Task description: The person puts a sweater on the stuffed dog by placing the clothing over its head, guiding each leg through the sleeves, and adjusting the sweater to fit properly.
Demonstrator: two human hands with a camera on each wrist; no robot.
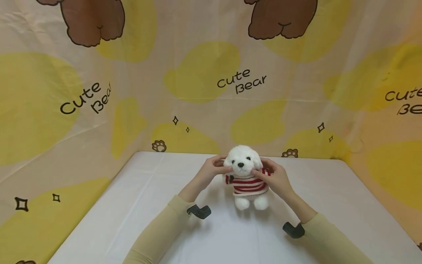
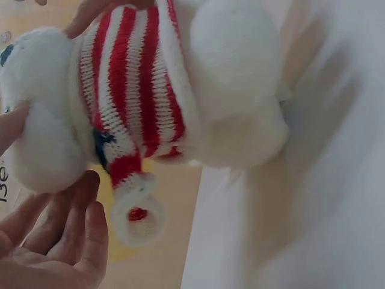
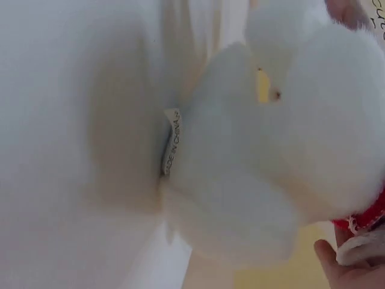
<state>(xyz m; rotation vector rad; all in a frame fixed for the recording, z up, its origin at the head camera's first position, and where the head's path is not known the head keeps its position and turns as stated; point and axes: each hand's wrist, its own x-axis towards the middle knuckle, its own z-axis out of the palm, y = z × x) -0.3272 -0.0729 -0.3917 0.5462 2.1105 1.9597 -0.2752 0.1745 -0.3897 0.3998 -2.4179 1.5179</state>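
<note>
A white plush dog [image 1: 243,159] in a red-and-white striped knit sweater [image 1: 250,186] faces the head camera, upright over the white table. My left hand [image 1: 212,168] holds one side of its head, thumb on the cheek and fingers behind. On the other side, my right hand [image 1: 277,179] grips the head and shoulder, thumb beside the muzzle. A striped sleeve [image 2: 129,174] hangs by the left fingers [image 2: 90,241] in the left wrist view. The right wrist view shows the toy's white underside [image 3: 234,138] with a tag [image 3: 172,141]. Whether it touches the table I cannot tell.
The white table [image 1: 132,205] ends at a fabric backdrop [image 1: 197,73] printed with bears and "Cute Bear", which also closes both sides. Black curved pieces [image 1: 199,212] stick out from the cuffs at both wrists.
</note>
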